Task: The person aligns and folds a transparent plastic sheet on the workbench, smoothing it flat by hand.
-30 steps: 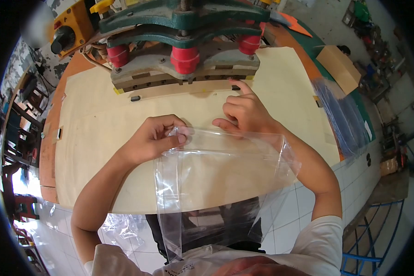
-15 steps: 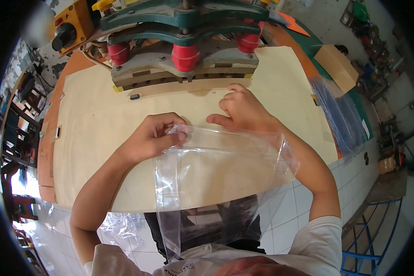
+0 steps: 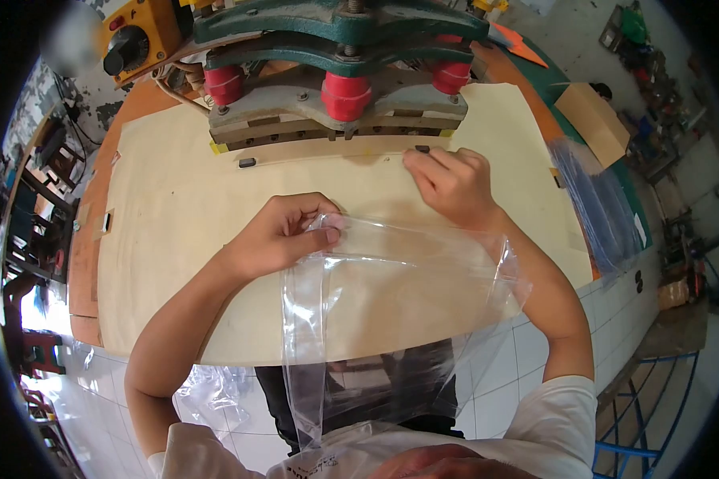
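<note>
My left hand pinches the upper left corner of a clear plastic sheet between thumb and fingers. The sheet drapes over the table's front edge toward my lap, with a shiny folded band on its left side. My right hand is closed, its fingers curled and fingertips low over the table just below a small black block. Whatever those fingertips may hold is hidden. Another small black block lies farther left, in front of the press with its red mounts and green frame.
A yellow control box with a black knob stands at the upper left. Stacked clear bluish sheets and a cardboard box lie on the right. Crumpled plastic is below the table's cream-covered top.
My right hand has turned and curled its fingers, drawing back to uncover the right black block. The left hand keeps its pinch on the sheet. The whole view has shifted slightly.
</note>
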Demonstrator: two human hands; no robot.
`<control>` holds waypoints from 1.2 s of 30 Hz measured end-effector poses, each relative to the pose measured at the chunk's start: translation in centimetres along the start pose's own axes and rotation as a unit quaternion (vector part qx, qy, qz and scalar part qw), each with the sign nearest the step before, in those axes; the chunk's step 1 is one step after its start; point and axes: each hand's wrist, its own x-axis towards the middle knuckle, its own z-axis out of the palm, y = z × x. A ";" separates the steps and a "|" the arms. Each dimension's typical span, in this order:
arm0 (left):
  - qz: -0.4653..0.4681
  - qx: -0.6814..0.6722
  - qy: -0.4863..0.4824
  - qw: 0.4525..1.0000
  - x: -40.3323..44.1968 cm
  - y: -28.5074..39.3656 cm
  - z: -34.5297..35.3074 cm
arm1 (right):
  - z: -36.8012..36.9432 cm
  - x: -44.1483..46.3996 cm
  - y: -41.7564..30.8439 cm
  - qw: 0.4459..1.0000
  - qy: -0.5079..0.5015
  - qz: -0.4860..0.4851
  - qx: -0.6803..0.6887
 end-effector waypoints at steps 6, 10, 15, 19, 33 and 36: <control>0.027 0.003 0.003 1.000 -0.1 0.2 0.2 | -0.1 -0.6 1.1 0.997 -0.057 0.001 -0.056; 0.028 0.003 0.000 1.000 -0.1 0.2 0.2 | -0.3 -0.3 0.7 0.997 -0.056 0.010 -0.055; 0.025 0.006 0.002 1.000 0.0 -0.1 0.1 | -0.4 -0.3 0.6 0.996 -0.060 0.032 -0.063; 0.024 0.006 0.008 1.000 0.0 -0.1 0.1 | -0.1 -0.4 0.6 0.997 -0.031 0.040 -0.054; 0.024 -0.003 -0.001 1.000 0.1 -0.1 0.1 | -0.1 -0.4 0.7 0.997 -0.019 0.050 -0.059; 0.026 -0.008 -0.002 1.000 0.1 -0.3 0.0 | 0.0 -0.4 0.7 0.996 -0.028 0.050 -0.062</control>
